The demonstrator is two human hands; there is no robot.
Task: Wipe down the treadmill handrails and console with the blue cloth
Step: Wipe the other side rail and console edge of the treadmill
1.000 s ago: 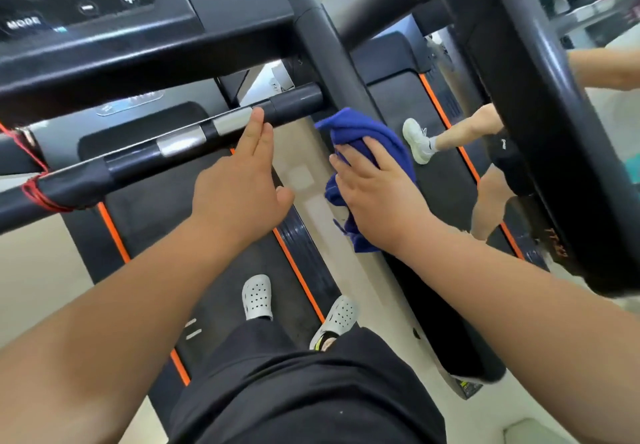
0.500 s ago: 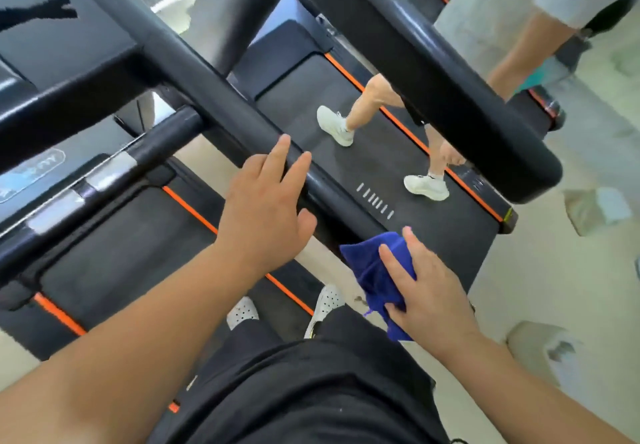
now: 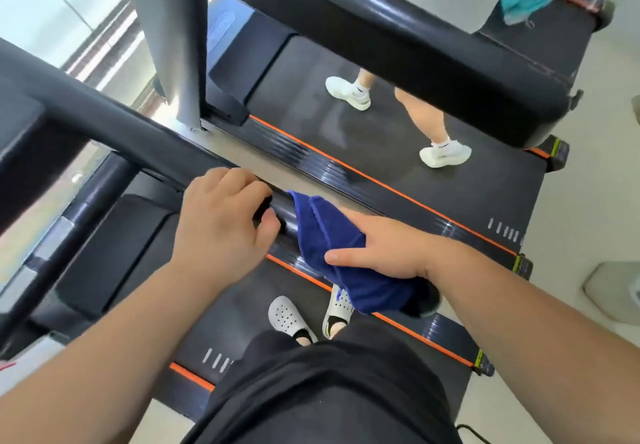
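Observation:
The black right handrail (image 3: 114, 121) of my treadmill runs from the upper left down to its end near the middle. My left hand (image 3: 221, 221) is curled over the rail, fingers wrapped around it. Just past it, the blue cloth (image 3: 332, 253) is draped around the rail's end, and my right hand (image 3: 384, 253) presses it there, thumb on the near side. The console is out of frame. A shorter bar with silver sensor plates (image 3: 55, 232) lies at the left.
A second treadmill (image 3: 450, 180) stands right beside mine, its thick handrail (image 3: 398, 41) crossing the top. A person walks on its belt in white shoes (image 3: 445, 156). My own feet in white clogs (image 3: 289, 319) stand on my belt. Pale floor lies to the right.
My view has swung further right and down. The left hand went from hovering open to gripping the handrail. The right hand carried the cloth up onto the rail's end.

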